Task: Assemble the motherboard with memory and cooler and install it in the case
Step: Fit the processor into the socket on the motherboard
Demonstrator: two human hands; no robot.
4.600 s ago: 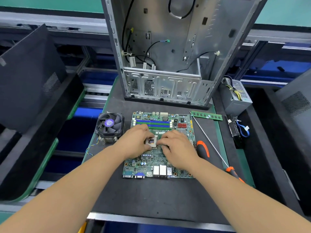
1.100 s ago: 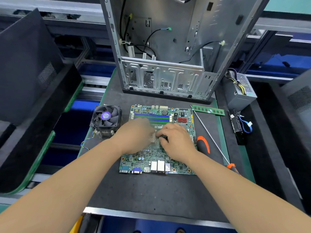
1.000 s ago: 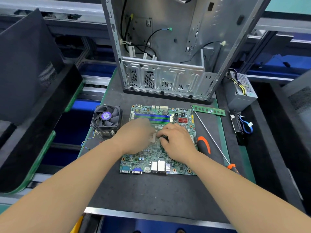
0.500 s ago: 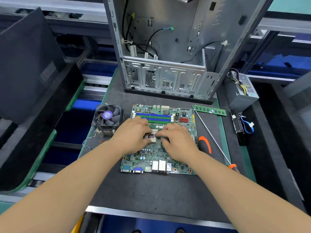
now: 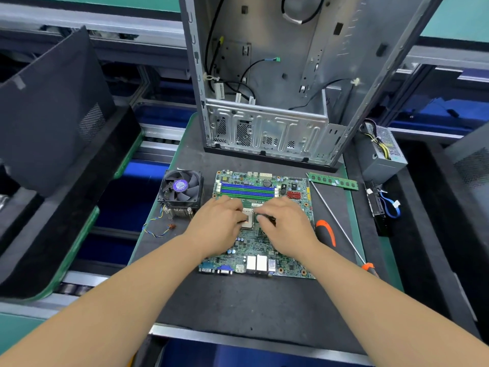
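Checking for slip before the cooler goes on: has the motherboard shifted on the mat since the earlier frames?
No. The motherboard keeps its place against the cooler fan and the memory stick; only the camera moved.

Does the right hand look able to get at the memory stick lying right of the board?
Probably yes. The memory stick lies flat and uncovered on the mat beyond the right hand; only the screwdriver shaft runs nearby, not over it.
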